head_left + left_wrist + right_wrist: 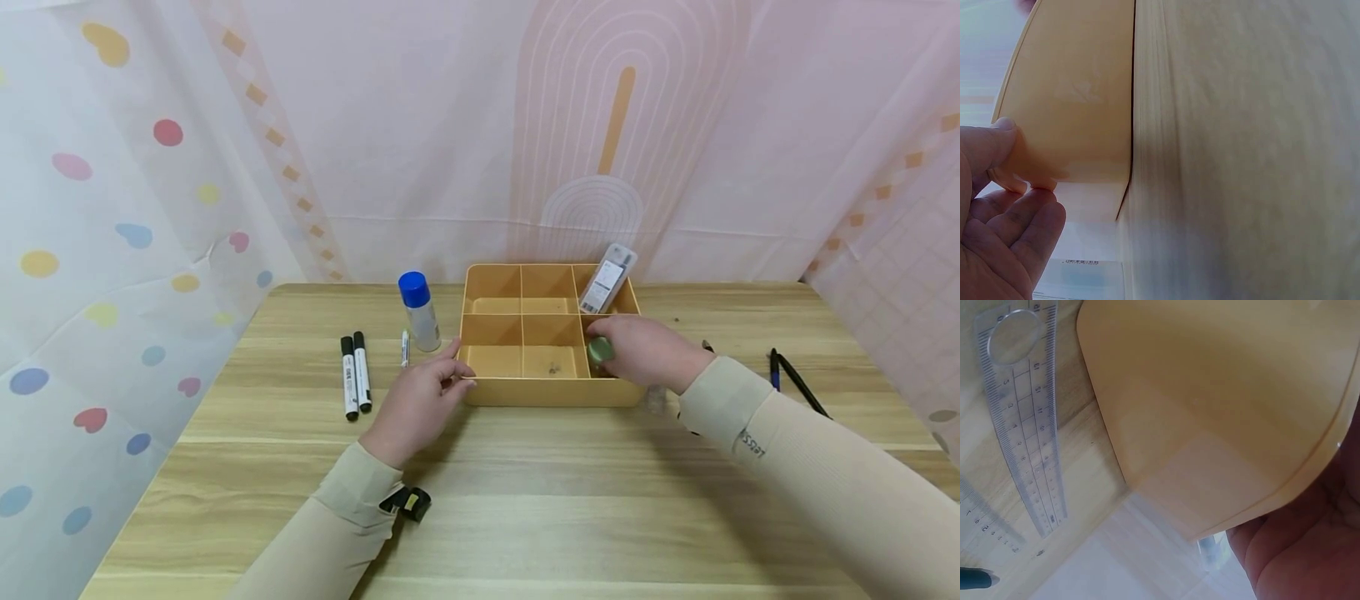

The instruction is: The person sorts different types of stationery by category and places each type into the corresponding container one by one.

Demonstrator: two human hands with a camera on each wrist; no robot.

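Observation:
A yellow-orange divided organizer box (553, 392) stands on the table. At its front left corner my left hand (417, 406) grips the rim; the left wrist view shows the thumb on one side of the corner and fingers on the other. My right hand (651, 350) reaches into the front right compartment and holds a small green round object (600, 350), whose lower part is hidden. A clear case with a white label (606, 279) leans upright in the back right compartment. In the right wrist view the box wall hides the fingertips.
Left of the box stand a blue-capped bottle (420, 312), a small white tube (405, 348) and two black-capped markers (356, 375). To the right lie pens (799, 383) and clear rulers (1025, 425). Patterned cloth (420, 125) hangs behind the table.

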